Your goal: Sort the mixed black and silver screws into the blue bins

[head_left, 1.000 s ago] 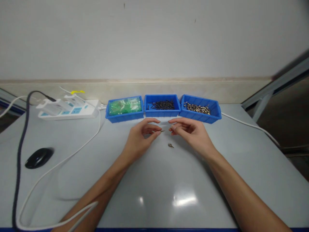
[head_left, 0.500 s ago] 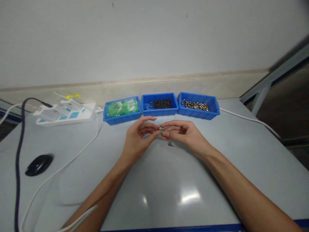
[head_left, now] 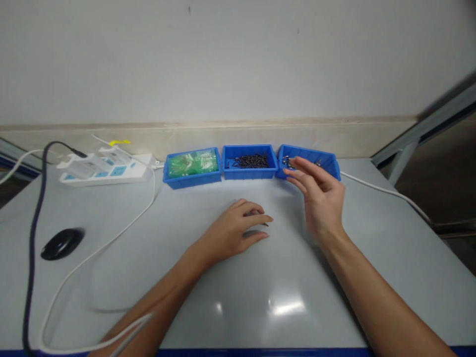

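Smooth grey table (head_left: 238,297), glossy, with a lamp glare on it. Three blue plastic bins in a row at the far edge: left bin (head_left: 192,168) holds a clear bag of green-tinted small parts; middle bin (head_left: 250,162) holds black screws, thin and dark; right bin (head_left: 327,161) holds shiny silver-brass fasteners.

Left hand (head_left: 238,232) lies palm-down on the table, fingers curled loosely over a small dark piece (head_left: 265,224) at the fingertips — whether it is pinched, cannot tell.

Right hand (head_left: 320,196) is raised, fingers spread and relaxed, holding nothing, its fingertips at the near rim of the right bin.

White power strip (head_left: 106,168) far left — no writing legible. Black mouse (head_left: 61,243), white cable (head_left: 122,228).
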`<state>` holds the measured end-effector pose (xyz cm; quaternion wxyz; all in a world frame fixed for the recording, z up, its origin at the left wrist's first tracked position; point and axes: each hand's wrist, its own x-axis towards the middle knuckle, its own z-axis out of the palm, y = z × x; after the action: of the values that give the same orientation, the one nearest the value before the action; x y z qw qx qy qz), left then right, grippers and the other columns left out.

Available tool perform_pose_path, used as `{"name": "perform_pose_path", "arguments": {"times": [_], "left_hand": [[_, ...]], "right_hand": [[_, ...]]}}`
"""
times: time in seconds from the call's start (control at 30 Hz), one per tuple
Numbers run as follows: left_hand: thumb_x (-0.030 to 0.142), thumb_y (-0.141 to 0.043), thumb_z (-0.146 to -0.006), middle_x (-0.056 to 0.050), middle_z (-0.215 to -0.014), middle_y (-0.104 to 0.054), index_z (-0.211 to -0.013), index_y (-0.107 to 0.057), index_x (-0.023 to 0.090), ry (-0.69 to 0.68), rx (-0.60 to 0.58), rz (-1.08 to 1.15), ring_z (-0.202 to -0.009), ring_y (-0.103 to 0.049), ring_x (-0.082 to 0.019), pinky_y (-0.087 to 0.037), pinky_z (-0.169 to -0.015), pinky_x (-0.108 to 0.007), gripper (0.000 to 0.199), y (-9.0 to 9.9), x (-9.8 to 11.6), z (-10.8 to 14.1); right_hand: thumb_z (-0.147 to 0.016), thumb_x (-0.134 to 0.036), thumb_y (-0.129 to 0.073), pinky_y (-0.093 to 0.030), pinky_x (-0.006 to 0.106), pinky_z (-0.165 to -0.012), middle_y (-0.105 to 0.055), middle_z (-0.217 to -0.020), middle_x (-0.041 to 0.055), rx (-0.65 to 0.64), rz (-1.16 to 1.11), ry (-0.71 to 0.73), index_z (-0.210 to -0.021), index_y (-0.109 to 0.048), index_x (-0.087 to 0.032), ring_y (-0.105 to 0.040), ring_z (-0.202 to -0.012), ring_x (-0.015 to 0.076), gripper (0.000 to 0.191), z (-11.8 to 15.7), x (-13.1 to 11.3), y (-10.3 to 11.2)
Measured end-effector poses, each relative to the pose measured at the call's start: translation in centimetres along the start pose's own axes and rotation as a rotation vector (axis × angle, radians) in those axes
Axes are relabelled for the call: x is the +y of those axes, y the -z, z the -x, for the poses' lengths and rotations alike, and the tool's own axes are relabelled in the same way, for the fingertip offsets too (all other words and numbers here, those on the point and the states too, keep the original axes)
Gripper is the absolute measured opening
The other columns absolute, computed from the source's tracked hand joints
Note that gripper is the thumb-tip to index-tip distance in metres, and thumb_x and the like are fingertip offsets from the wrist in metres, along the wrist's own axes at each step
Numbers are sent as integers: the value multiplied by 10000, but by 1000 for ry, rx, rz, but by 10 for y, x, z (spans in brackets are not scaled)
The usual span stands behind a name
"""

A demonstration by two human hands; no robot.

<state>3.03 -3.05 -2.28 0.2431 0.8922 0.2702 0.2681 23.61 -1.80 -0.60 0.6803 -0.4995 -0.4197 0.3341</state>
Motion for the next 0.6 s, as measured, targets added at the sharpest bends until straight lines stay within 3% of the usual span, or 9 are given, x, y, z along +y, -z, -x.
{"name": "perform_pose_path", "arguments": {"times": [0.13,0.33,0.5,0.6], "left_hand": [[216,-570,-991,-93,-1018,-708,-1003,-742,179,-6,-3,-50,-975,-617,-220,-526,-896,-362,176,-11,-6,1],[171,-560,-979,-90,-945,-720,-946,-720,163,77,80,-46,-911,-648,-209,-536,-857,-339,164,-8,-10,0],[141,-686,-881,-54,-885,-738,-940,-727,169,253,312,121,-774,-685,-156,-559,-760,-268,77,-1,-13,0],[126,-715,-847,-49,-862,-746,-918,-734,168,302,338,117,-743,-693,-155,-567,-751,-271,84,0,-18,0]], "right_hand": [[-839,-274,-702,-621,403,-855,-700,-1291,69,33,55,-3,-1162,-729,-276,-754,-988,239,324,-3,-2,3],[-800,-268,-736,-606,329,-707,-764,-1144,81,-41,31,-106,-1083,-748,-241,-763,-807,200,285,0,-2,-1],[-798,-313,-757,-587,301,-672,-796,-1003,68,-206,69,-140,-1046,-760,-214,-749,-740,180,267,3,0,-4],[-789,-320,-759,-585,307,-694,-795,-929,75,-367,141,-140,-1004,-767,-186,-739,-732,183,254,7,1,-6]]}}
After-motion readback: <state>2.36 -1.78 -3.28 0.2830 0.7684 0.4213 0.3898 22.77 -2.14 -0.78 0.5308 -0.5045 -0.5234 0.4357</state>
